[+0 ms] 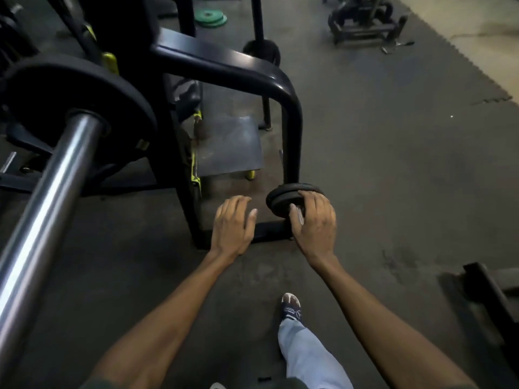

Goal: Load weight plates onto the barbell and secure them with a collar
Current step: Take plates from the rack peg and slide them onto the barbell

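A steel barbell sleeve (53,186) runs from the lower left up to a large black plate (50,88) loaded on it. Low at the foot of the rack, small black weight plates (283,196) lean against the frame. My right hand (314,220) grips their rim, fingers over the top and thumb on the near face. My left hand (233,223) hovers just left of them with relaxed fingers, holding nothing. No collar is in sight.
The black rack frame (292,113) curves over the small plates, its base bar under my hands. Green plates (210,16) lie on the floor far back. A dark machine (362,23) stands far right, a bench edge (488,293) at near right. My foot (290,306) is below.
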